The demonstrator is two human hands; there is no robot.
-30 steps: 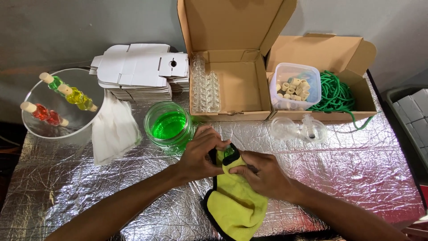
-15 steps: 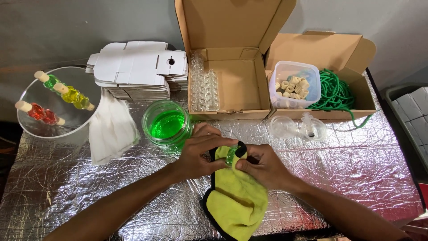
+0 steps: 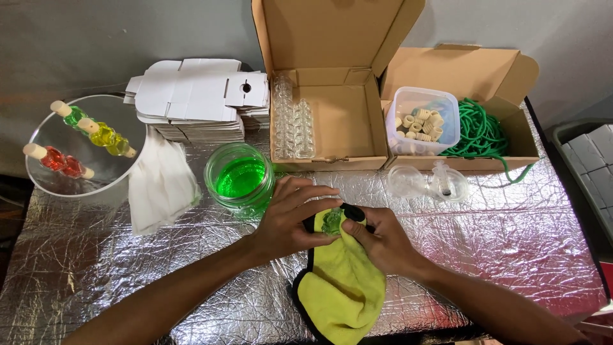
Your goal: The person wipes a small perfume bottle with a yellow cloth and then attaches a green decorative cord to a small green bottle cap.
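- While your forearms reach in from the near edge, a soft yellow cloth (image 3: pixel 341 291) with a dark hem lies crumpled on the crinkled silver foil table cover (image 3: pixel 511 243), its long axis running from you toward the boxes.
- Your left hand (image 3: pixel 287 220) curls its fingers around a small green glass bottle (image 3: pixel 332 222) at the cloth's far end; which way the bottle points is hidden.
- Your right hand (image 3: pixel 383 239) pinches cloth against that bottle, fingers closed together.
- Just beyond your left hand stands a round glass jar (image 3: pixel 241 180) of bright green liquid; a white rag (image 3: pixel 159 185) lies left of it.
- Right of your hands sit clear plastic pieces (image 3: pixel 428 183).
- Farther left, a clear bowl (image 3: pixel 83 153) holds corked red, yellow and green bottles.
- Farthest back: flat white carton blanks (image 3: pixel 198 96), an open brown cardboard box (image 3: pixel 325 121) with clear vials, and a second box (image 3: pixel 460 70) with a tub of beige rings (image 3: pixel 421 118) and green cord (image 3: pixel 482 134).
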